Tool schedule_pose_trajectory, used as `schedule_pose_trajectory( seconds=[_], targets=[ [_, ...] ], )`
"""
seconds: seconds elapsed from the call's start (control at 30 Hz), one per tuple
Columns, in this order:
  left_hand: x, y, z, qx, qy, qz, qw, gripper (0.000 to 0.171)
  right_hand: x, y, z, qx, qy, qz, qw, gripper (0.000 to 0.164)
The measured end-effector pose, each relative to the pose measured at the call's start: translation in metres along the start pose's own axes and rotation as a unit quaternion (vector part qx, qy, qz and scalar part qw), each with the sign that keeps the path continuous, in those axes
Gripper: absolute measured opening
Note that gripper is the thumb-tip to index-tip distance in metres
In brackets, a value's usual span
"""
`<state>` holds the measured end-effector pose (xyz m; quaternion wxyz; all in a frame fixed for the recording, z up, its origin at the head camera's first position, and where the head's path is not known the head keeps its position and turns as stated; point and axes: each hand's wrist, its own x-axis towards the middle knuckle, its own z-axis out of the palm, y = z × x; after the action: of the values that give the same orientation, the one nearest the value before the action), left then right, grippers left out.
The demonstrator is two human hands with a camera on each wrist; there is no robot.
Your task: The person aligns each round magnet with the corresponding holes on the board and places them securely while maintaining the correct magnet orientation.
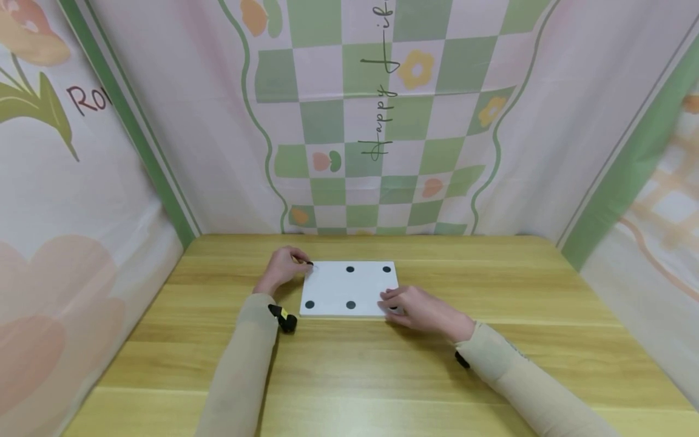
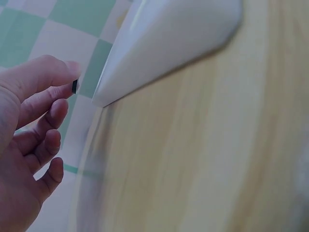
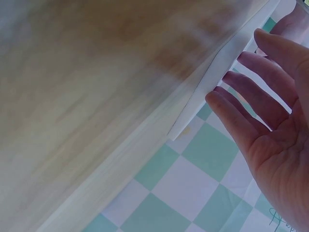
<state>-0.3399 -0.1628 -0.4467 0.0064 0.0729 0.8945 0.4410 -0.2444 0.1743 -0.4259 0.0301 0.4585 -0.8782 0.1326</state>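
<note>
A white rectangular board [image 1: 333,285] with black round dots along its front and back edges lies on the wooden table. At its back left corner, my left hand [image 1: 286,267] pinches a small thin black disc [image 2: 75,86] between thumb and forefinger. The other fingers of that hand curl loosely, as the left wrist view shows. My right hand [image 1: 417,308] is over the board's front right corner, its fairly straight fingers [image 3: 231,113] right at the board's edge. Those fingers partly hide the dot [image 1: 393,308] at that corner.
The wooden table [image 1: 349,376] runs back to a hanging cloth [image 1: 322,121] with a green and white check. More printed cloth hangs at the left [image 1: 82,243] and right [image 1: 655,230]. A black device [image 1: 286,320] is strapped at the left wrist.
</note>
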Motion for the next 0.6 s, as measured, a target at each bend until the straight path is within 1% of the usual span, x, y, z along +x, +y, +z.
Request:
schedule_pose_trajectory(
  seconds=[0.23, 0.4, 0.6],
  targets=[
    [0.0001, 0.0026, 0.001, 0.014, -0.007, 0.002, 0.9999, 0.016, -0.0003, 0.0001, 0.0011, 0.002, 0.004, -0.002, 1.0, 0.026],
    [-0.0013, 0.005, 0.0008, 0.008, -0.012, 0.005, 0.9999, 0.015, 0.0002, 0.0003, 0.001, 0.0, 0.008, -0.007, 1.0, 0.026],
    [-0.0028, 0.0084, -0.0012, 0.002, -0.017, 0.006, 0.9998, 0.015, 0.0003, -0.0008, -0.0009, 0.004, -0.001, -0.003, 1.0, 0.026]
  ],
)
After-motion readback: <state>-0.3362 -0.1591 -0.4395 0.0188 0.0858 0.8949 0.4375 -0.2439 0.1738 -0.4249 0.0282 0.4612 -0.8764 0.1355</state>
